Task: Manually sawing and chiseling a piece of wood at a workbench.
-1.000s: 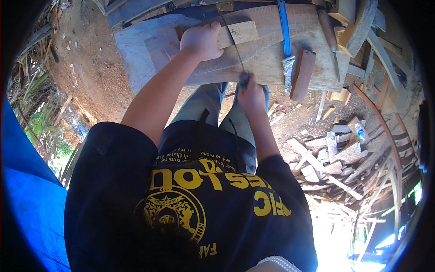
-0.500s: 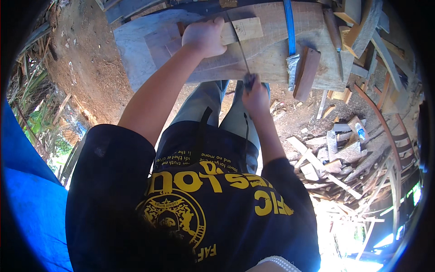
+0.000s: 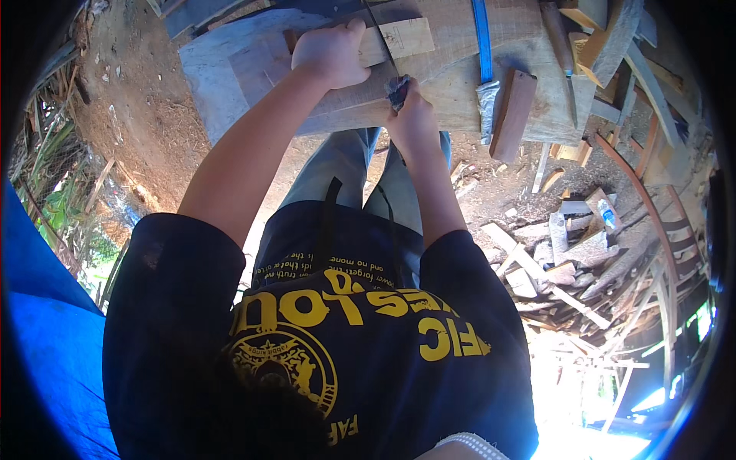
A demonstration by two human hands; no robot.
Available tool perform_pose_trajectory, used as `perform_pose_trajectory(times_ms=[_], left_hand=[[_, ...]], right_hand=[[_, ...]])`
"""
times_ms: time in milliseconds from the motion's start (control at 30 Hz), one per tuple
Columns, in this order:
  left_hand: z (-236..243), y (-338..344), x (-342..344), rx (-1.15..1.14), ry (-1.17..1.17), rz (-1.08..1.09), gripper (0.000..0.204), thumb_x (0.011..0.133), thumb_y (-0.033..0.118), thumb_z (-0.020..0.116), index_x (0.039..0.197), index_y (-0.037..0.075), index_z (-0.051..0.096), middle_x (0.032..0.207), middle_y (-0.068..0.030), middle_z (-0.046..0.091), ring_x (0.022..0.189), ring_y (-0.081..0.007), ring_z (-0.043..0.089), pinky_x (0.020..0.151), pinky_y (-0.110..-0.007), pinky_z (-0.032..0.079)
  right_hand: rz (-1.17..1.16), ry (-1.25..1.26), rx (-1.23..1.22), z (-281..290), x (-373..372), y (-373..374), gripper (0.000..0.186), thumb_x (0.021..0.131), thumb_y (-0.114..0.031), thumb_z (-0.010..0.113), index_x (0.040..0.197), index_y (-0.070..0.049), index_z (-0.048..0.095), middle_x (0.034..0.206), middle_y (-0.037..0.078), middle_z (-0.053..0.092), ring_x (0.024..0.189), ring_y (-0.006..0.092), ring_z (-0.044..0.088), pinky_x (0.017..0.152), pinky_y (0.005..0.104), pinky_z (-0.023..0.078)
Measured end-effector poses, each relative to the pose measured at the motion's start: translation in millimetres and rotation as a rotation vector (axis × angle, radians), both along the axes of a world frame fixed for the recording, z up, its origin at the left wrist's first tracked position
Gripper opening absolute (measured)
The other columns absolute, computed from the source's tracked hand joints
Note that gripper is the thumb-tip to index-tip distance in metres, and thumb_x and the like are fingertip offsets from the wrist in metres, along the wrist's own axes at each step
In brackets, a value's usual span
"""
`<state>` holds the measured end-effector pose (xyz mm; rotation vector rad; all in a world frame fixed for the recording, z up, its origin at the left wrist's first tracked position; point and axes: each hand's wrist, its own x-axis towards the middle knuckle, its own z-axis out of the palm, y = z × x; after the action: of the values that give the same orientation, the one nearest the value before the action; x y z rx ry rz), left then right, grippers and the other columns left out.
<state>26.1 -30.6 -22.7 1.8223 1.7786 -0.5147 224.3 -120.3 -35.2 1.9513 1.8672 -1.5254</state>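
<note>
- On a rough timber counter (image 3: 460,84) at the top of the head view, one small pale wood block (image 3: 399,38) lies flat, its long axis running left to right and its free end pointing right.
- One left hand (image 3: 331,52) presses down over the block's left end, fingers curled over the far edge in a closed grip, so the block sticks out to that hand's right.
- One right hand (image 3: 410,107) sits just below and right of the block, fist wrapped tight around the dark handle of one thin saw (image 3: 381,38).
- That saw's narrow blade runs up and slightly left from the fist, crossing the block almost square to its length near the left hand's fingertips; whether the teeth bite the wood cannot be told.
- One blue-handled tool (image 3: 483,54) lies on the counter to the right, long axis up and down, its grey head nearest the person.
- One reddish-brown wood piece (image 3: 512,115) lies just beside that head, tilted slightly.
- Below the counter's right end, a heap of wood offcuts (image 3: 567,261) covers the dirt ground (image 3: 130,130).
</note>
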Motion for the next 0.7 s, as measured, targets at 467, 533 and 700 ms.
perform_pose_trajectory(times_ms=[467,533,700], left_hand=[[-10,-6,-4,0.085,-0.032,-0.009,0.052,0.065,0.036,0.074,0.103,0.008,0.053,0.089,-0.0132,0.071,0.081,-0.0289,0.070,0.069,-0.042,0.057],[-11,-7,-5,0.087,-0.031,-0.008,0.052,0.065,0.035,0.075,0.103,0.008,0.053,0.089,-0.0132,0.071,0.081,-0.0290,0.070,0.069,-0.042,0.057],[-8,-4,-3,0.015,-0.029,0.009,0.051,0.067,0.032,0.072,0.107,0.007,0.053,0.096,-0.0123,0.069,0.088,-0.0288,0.069,0.073,-0.043,0.056]], right_hand=[[0.037,0.000,-0.003,6,11,-1,0.041,0.082,-0.008,0.060,0.121,-0.001,0.049,0.093,0.029,0.066,0.090,0.0452,0.064,0.075,0.0510,0.054],[-0.007,0.056,-0.035,15,20,-5,0.040,0.083,-0.009,0.059,0.121,-0.002,0.049,0.092,0.030,0.065,0.090,0.0471,0.063,0.075,0.0526,0.053],[0.051,0.023,-0.002,0,6,6,0.046,0.081,-0.009,0.060,0.125,0.000,0.047,0.094,0.030,0.066,0.090,0.0468,0.064,0.075,0.0524,0.054]])
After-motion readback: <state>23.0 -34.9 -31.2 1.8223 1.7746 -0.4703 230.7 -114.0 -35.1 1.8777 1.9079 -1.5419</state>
